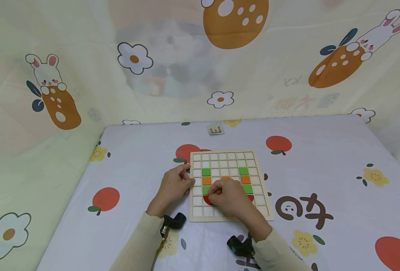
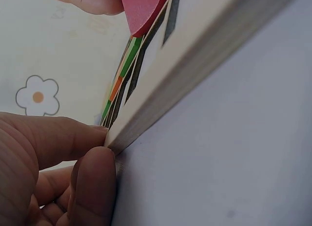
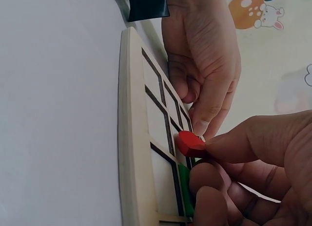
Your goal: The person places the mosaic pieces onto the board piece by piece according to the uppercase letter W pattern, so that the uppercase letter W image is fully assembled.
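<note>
A light wooden grid board [image 1: 266, 209] lies on the cloth, with green, orange and red pieces in some of its cells. My left hand [image 1: 173, 184] holds the board's left edge, with thumb and index fingertip against the rim in the left wrist view. Over the lower cells, my right hand [image 1: 229, 197] pinches a red quarter-round piece [image 3: 190, 144] between thumb and finger. That piece tilts against the grid in the right wrist view. A green square [image 1: 206, 172] and an orange square [image 1: 206, 181] sit in the left column. The right hand hides part of the middle cells.
Behind the board lies a small card [image 1: 216, 128] with a printed grid pattern. The table is covered by a pale printed cloth [image 1: 135, 158], and a patterned curtain [image 1: 173, 82] rises at its back edge. Black cameras are strapped at both wrists.
</note>
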Demonstrator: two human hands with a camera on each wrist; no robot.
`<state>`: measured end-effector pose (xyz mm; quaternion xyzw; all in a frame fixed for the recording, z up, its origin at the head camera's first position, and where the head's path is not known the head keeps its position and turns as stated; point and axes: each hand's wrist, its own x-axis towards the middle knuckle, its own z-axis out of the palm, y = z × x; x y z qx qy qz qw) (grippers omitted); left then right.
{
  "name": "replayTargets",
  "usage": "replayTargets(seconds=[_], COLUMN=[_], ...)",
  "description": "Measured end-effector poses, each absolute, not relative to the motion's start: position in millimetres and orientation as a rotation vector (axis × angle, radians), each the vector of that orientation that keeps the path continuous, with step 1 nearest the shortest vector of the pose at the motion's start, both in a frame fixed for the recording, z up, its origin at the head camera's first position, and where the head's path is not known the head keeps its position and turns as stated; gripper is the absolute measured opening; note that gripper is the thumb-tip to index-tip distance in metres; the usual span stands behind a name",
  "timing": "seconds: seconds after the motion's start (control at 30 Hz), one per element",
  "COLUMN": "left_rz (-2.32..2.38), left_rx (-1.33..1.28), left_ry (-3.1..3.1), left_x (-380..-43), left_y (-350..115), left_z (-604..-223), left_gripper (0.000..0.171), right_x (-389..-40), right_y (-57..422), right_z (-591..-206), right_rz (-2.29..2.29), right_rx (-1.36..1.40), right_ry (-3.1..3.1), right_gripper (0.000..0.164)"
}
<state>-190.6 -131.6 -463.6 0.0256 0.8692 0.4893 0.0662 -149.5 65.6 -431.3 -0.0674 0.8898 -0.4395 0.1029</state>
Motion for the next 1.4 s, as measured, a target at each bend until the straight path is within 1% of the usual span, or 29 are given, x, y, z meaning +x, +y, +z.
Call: replayTargets(seconds=[0.53,0.77,0.97,1.03,1.27,1.4], left_rz=[1.467,1.458,1.450,1.444,1.434,1.437], left_rx=[0.087,0.078,0.074,0.080,0.077,0.067], left_ry=[2.631,2.636,2.645,2.652,2.646,2.622], left_x=[-191.4,-191.3,-191.5,-192.2,-194.7,-194.0], left_y=[-131.0,-130.1,-130.7,-131.3,-135.0,-136.9], left_z=[-464.2,-463.9,-464.8,-465.9,-467.4,-465.8], left_gripper=[0.051,0.051,0.052,0.052,0.053,0.052], right_x=[-148.5,-144.2,-138.2,-136.1,-130.9,-130.8], right_y=[65.5,68.0,76.3,80.1,96.4,106.7], right_z=[-434.2,-430.7,-428.6,-428.4,-426.9,-427.9], right_rz=[-1.262,-1.270,-1.310,-1.313,-1.216,-1.141], right_rx=[-0.192,-0.239,-0.284,-0.307,-0.378,-0.384], right_ry=[2.667,2.675,2.680,2.692,2.830,2.897], right_gripper=[0.018,0.015,0.009,0.013,0.041,0.052])
